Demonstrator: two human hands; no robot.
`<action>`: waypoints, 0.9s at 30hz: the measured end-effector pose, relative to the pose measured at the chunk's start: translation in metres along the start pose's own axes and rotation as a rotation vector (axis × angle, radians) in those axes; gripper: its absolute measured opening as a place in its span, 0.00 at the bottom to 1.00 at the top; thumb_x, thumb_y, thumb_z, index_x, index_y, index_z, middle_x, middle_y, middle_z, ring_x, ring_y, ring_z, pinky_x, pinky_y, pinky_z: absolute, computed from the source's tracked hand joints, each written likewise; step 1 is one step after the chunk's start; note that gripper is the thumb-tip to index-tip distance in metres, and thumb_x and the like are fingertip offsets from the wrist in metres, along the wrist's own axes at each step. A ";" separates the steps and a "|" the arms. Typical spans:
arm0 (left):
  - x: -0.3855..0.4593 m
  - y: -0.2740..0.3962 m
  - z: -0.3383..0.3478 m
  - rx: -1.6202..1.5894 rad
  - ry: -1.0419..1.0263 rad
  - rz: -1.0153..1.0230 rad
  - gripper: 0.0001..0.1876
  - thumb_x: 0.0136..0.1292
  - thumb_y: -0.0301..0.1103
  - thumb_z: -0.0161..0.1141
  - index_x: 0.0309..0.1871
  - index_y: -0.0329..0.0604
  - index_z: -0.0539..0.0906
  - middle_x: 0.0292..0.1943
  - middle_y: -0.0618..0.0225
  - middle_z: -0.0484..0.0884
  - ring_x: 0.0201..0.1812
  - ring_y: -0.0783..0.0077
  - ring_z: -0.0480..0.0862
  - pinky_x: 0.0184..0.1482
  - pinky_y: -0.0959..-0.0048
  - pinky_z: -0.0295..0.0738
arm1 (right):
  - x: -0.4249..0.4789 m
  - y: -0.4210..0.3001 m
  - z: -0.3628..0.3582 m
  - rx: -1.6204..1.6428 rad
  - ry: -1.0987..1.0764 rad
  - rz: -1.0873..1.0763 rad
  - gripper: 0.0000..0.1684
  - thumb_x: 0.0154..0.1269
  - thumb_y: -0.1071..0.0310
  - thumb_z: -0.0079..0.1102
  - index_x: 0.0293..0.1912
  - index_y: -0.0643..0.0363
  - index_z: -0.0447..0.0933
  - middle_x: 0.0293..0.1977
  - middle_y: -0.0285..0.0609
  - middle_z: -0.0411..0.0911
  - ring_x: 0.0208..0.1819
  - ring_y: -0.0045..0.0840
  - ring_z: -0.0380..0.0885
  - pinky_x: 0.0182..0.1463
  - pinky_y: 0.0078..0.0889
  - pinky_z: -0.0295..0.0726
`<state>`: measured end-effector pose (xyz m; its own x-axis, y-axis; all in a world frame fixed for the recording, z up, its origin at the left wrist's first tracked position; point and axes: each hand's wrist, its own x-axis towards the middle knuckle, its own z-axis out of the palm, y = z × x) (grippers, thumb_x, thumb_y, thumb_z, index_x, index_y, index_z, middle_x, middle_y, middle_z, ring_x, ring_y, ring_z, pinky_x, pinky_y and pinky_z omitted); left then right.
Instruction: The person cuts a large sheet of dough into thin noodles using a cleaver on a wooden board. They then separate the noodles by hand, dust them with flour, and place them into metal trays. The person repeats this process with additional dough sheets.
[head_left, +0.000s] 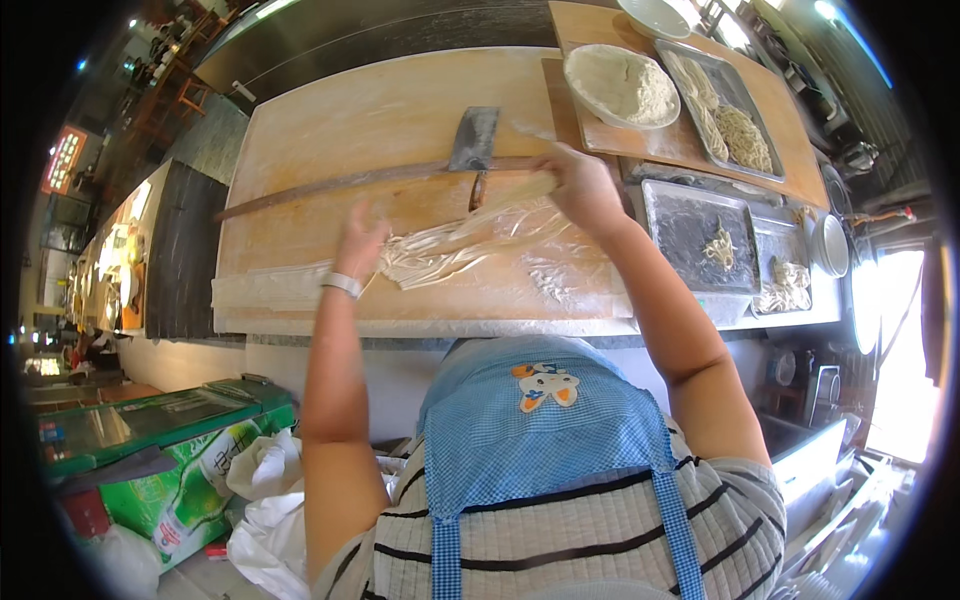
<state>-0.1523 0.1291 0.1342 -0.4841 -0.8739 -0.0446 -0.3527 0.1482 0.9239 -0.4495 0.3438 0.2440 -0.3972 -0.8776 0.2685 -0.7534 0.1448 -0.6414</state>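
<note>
A bundle of long pale noodle strands (450, 247) lies across the floured wooden board (315, 112). Its right end is in my right hand (581, 184), which is closed on the strands and slightly blurred. My left hand (361, 240) is at the bundle's left end, fingers apart and blurred; whether it touches the strands I cannot tell. Beyond the noodles a long thin wooden rolling pin (330, 185) lies across the board. A wide metal blade with a wooden handle (474, 139) rests against it. Loose flour (551, 279) is scattered near the board's front edge.
At the back right, a smaller board (802, 180) bears a bowl of flour (622, 86) and a metal tray of noodles (772, 161). Two more metal trays (675, 255) (780, 236) with some noodles stand at the right. A folded pale cloth or sheet (270, 289) lies at the front left.
</note>
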 end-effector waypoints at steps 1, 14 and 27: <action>-0.018 0.036 0.038 -0.100 -0.117 0.014 0.31 0.61 0.31 0.62 0.67 0.36 0.64 0.64 0.53 0.69 0.67 0.62 0.67 0.66 0.66 0.64 | 0.004 -0.003 0.006 -0.226 -0.051 -0.110 0.14 0.51 0.78 0.55 0.40 0.57 0.79 0.35 0.41 0.80 0.40 0.35 0.79 0.44 0.33 0.78; -0.038 0.185 0.126 0.564 -0.163 0.599 0.16 0.57 0.34 0.61 0.47 0.38 0.76 0.40 0.48 0.82 0.43 0.45 0.81 0.42 0.56 0.77 | 0.013 -0.077 -0.008 -0.839 -0.177 -0.339 0.11 0.57 0.68 0.54 0.35 0.62 0.83 0.35 0.48 0.79 0.45 0.32 0.75 0.45 0.27 0.76; -0.029 0.190 0.140 0.335 -0.031 0.552 0.10 0.64 0.30 0.50 0.39 0.38 0.81 0.37 0.49 0.83 0.37 0.49 0.82 0.39 0.63 0.76 | 0.015 -0.075 -0.015 -0.710 -0.224 -0.134 0.10 0.59 0.68 0.54 0.36 0.59 0.83 0.41 0.49 0.81 0.46 0.33 0.80 0.44 0.31 0.81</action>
<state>-0.3177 0.2471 0.2576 -0.6866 -0.6149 0.3878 -0.2739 0.7129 0.6455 -0.4069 0.3263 0.3068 -0.2194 -0.9693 0.1108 -0.9745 0.2233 0.0236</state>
